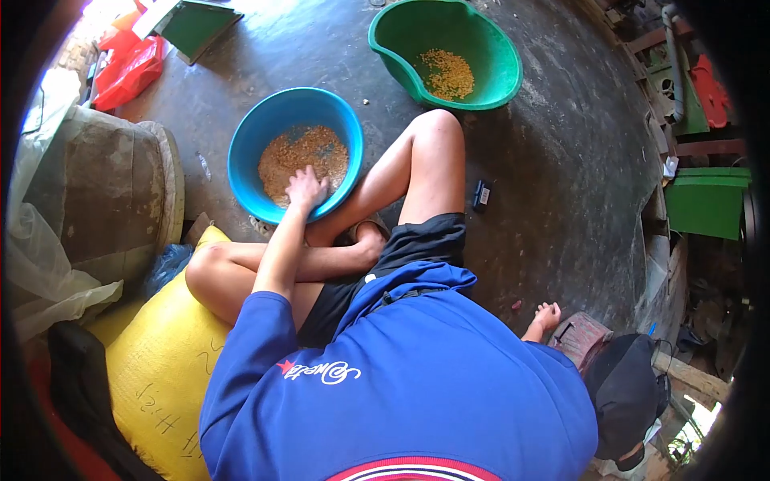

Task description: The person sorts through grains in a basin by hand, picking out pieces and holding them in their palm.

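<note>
L fingers (pixel 310 172) in blue basin (pixel 250 132); touching grain (pixel 281 158), prob. corn.

Left of centre, the fingertips of the left hand (pixel 307 189) are lost among the grains (pixel 303 148) in the blue basin (pixel 248 143), and whether they pinch anything cannot be told. Right of centre, most of the arm behind the right hand (pixel 546 317) is hidden by the blue shirt (pixel 449 361), itself cut off at the bottom edge. At lower left, the shirt covers part of the yellow sack (pixel 160 377) and its writing. The top edge crops a green box (pixel 196 30) at upper left; the print on 1 small dark packet (pixel 481 196) is too small to read
</note>
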Available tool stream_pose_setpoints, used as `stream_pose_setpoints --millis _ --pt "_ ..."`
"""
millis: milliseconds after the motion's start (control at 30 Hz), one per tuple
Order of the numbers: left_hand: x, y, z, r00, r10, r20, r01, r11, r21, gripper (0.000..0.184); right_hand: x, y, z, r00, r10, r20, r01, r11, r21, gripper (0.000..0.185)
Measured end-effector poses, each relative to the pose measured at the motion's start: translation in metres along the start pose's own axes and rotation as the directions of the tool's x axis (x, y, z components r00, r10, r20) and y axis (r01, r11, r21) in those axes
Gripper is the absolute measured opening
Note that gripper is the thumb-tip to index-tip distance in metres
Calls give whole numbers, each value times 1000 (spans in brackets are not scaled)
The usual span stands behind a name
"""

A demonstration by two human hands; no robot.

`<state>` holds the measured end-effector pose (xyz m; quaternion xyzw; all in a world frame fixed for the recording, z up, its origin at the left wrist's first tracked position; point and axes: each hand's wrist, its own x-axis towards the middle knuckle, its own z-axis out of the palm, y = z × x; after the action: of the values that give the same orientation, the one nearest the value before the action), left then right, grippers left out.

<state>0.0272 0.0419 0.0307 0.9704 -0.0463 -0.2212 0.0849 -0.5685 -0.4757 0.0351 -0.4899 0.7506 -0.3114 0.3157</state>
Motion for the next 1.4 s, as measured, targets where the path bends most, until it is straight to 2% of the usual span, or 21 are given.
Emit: stream_pose_setpoints --millis 67,167,400,500,600,667,733,800,833,867,933,1033,1133,1167,1267,1300,1400 --pt "-3 8 8 994 110 9 -110 993 -34 66 -10 -15 4 999 38 10 -38 997 65 26" --pt "-1 1 11 983 177 42 -173 982 -72 62 1 -21 3 999 3 38 -6 996 91 26" --pt "-5 -1 7 975 212 68 -206 974 -96 51 16 -49 -18 987 -158 1 157 981 114 24" --pt "-16 5 -8 978 182 105 -172 980 -97 47 23 -52 -29 986 -166 -14 166 977 131 23" --pt "-11 0 -6 984 135 113 -101 958 -268 45 19 -53 -41 983 -181 -19 182 973 145 23" --pt "18 -18 20 999 42 -13 -44 933 -356 44 22 -47 -50 978 -210 -20 210 967 141 23" --pt "30 -33 21 997 30 -67 -57 893 -447 45 14 -46 -61 976 -214 -43 218 969 117 23" --pt "35 -41 12 997 -46 59 73 781 -620 45 13 -37 -72 970 -234 -61 239 965 105 23" --pt "30 -43 9 995 -14 94 84 597 -798 41 12 -33 -77 971 -228 -70 234 967 104 23" --pt "26 -46 5 993 67 99 56 471 -880 38 11 -28 -84 972 -220 -81 228 968 102 23" --pt "23 -47 -7 938 95 334 279 367 -887 34 7 -23 -95 972 -211 -104 221 971 92 23" --pt "18 -44 -10 917 125 379 330 297 -896 35 -4 -11 -115 969 -191 -157 205 976 78 23" --pt "24 -43 -6 896 148 418 409 86 -908 38 -9 7 -137 961 -210 -180 226 971 75 23" --pt "24 -49 -7 883 221 414 411 60 -910 39 -10 13 -144 960 -217 -176 229 972 54 23" --pt "23 -52 -6 859 217 464 482 -33 -876 40 -19 30 -165 954 -215 -209 215 976 -22 26" --pt "23 -51 -7 852 206 482 504 -69 -861 39 -22 34 -170 955 -202 -215 211 977 19 26" --pt "25 -52 -5 847 165 506 522 -73 -850 40 -34 40 -185 951 -161 -265 170 985 10 26"
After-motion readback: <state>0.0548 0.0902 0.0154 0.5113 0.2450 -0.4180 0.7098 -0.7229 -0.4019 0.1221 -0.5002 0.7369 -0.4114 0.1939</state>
